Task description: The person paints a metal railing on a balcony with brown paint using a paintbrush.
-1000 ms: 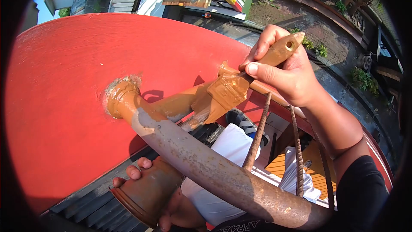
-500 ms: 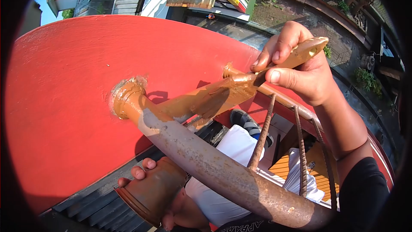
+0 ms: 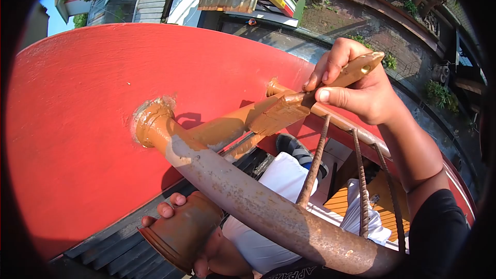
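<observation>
Between thumb and fingers, my right hand (image 3: 356, 98) pinches the handle of a paintbrush (image 3: 281, 114). Orange-brown paint coats its wide bristles, which overlap the painted far section of a railing pipe (image 3: 222, 126) in this view. Lower down, my left hand (image 3: 165, 209) is wrapped around a brown paint-smeared cup (image 3: 188, 227) tilted on its side in view; its inside is hidden. A thick rusty pipe (image 3: 248, 186) passes between the hands, with fresh orange-brown paint on its end where it meets the red wall (image 3: 77, 124).
Rusty ribbed bars (image 3: 315, 160) run down from the railing on the right. Below are a sandaled foot (image 3: 294, 150), white cloth over the legs (image 3: 284, 175) and an orange slatted surface (image 3: 338, 201). Dark corrugated sheeting (image 3: 113, 248) lies under the cup. Beyond the wall, the ground is far below.
My right hand and the paintbrush have shifted slightly down and left, and the bristles have turned so their painted face catches more light. My left hand and the cup stay nearly in place.
</observation>
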A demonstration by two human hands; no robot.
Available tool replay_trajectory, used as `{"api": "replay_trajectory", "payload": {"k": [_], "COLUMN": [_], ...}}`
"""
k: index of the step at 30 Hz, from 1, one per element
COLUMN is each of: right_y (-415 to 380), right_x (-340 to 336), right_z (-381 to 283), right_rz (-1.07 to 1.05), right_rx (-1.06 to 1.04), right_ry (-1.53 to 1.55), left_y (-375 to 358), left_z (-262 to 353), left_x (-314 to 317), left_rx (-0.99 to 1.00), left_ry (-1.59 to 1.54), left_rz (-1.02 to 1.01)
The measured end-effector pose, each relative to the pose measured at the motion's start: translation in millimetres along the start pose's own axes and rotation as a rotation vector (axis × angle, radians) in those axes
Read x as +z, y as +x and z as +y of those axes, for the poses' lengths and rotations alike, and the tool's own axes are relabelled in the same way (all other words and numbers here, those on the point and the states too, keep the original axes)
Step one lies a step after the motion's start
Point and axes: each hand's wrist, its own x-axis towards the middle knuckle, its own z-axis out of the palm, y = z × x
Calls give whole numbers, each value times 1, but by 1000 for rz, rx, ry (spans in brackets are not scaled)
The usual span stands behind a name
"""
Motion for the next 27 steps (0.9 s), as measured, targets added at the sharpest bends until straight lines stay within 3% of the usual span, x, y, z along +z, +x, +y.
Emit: {"api": "replay_trajectory", "payload": {"k": [3, 7, 10, 12, 15, 18, 22, 27], "right_y": [10, 17, 15, 15, 17, 12, 11, 10], "right_x": [15, 6, 9, 17, 10, 15, 23, 22], "right_z": [-8, -4, -10, -8, 0, -7, -12, -13], "right_rz": [-5, -144, -23, 6, -91, 62, -20, 63], "right_rx": [-148, -45, -79, -128, -34, -49, 68, 76], "right_ry": [133, -93, 56, 144, -8, 162, 123, 166], "left_y": [1, 2, -7, -7, -6, -5, -4, -7], "left_z": [-3, -3, 2, 0, 0, -1, -3, -6], "left_x": [0, 1, -2, -2, -3, -3, -5, -9], "left_rx": [3, -6, -62, -50, -53, -55, -35, -46], "left_ry": [-55, -86, -78, -71, -77, -81, -81, -149], "left_rz": [-76, -125, 46, 53, 65, 60, 29, 51]}}
